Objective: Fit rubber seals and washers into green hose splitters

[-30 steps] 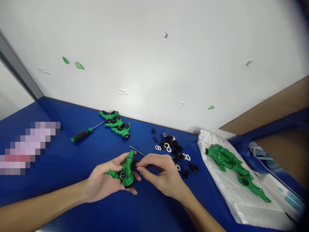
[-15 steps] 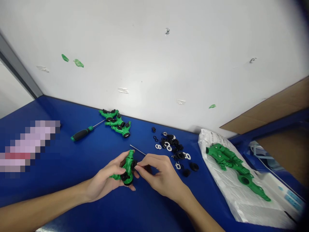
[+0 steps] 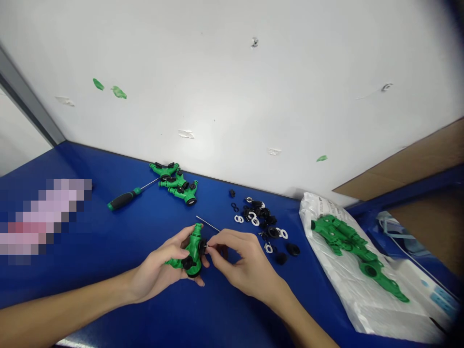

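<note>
My left hand (image 3: pixel 163 263) is closed around a green Y-shaped hose splitter (image 3: pixel 195 249) with black valve knobs, one of its ends pointing up and away from me. My right hand (image 3: pixel 242 258) pinches a small screw (image 3: pixel 207 246), thin and partly hidden by the fingertips, against the black knob (image 3: pixel 202 245) on the splitter's right side. A thin metal shaft (image 3: pixel 207 223) sticks out behind the right hand's knuckles; its other end is hidden, and I cannot tell whether the hand also holds it.
Several green splitters (image 3: pixel 174 181) lie by the wall, touching a green-and-black screwdriver (image 3: pixel 125 198). Black caps, white rings and small parts (image 3: pixel 261 217) are scattered right of centre. A white plastic bag (image 3: pixel 337 285) carries more green splitter bodies (image 3: pixel 351 241). A pixelated patch covers the left side.
The right fingertips have shifted slightly back from the black knob, and the small screw between them shows more. The left hand and splitter hold almost the same pose.
</note>
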`<control>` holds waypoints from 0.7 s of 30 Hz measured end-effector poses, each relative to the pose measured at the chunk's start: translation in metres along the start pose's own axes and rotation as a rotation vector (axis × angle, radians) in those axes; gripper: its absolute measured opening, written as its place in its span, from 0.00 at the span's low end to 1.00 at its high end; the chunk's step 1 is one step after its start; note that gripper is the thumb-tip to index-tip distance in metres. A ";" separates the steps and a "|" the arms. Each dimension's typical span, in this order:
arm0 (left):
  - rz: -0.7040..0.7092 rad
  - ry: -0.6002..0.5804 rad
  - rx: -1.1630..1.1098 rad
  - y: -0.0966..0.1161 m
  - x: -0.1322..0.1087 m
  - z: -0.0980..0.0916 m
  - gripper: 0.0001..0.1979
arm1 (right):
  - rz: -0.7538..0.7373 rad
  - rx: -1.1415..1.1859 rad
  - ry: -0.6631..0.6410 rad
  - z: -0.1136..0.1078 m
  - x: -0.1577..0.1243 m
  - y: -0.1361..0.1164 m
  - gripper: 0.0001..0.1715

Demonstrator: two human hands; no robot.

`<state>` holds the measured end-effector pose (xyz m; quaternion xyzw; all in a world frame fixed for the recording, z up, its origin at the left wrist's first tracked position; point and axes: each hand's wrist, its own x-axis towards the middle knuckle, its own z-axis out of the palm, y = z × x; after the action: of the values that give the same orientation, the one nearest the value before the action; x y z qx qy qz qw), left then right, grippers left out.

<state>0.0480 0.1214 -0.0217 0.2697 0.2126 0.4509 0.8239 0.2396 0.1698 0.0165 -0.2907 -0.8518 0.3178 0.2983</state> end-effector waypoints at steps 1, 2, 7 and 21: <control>0.001 -0.002 0.002 0.000 0.000 0.000 0.17 | 0.000 -0.005 -0.002 0.000 0.000 0.000 0.07; 0.001 -0.004 0.003 -0.001 -0.001 -0.001 0.17 | 0.001 -0.010 -0.006 0.000 0.000 -0.001 0.07; -0.006 -0.002 -0.005 0.000 -0.001 0.000 0.16 | -0.028 -0.036 -0.028 -0.001 -0.002 -0.003 0.09; -0.006 0.030 0.002 -0.003 -0.002 0.001 0.22 | -0.149 -0.347 -0.053 0.005 -0.003 0.003 0.11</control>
<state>0.0493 0.1182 -0.0230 0.2631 0.2259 0.4523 0.8217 0.2393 0.1676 0.0100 -0.2654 -0.9206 0.1505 0.2437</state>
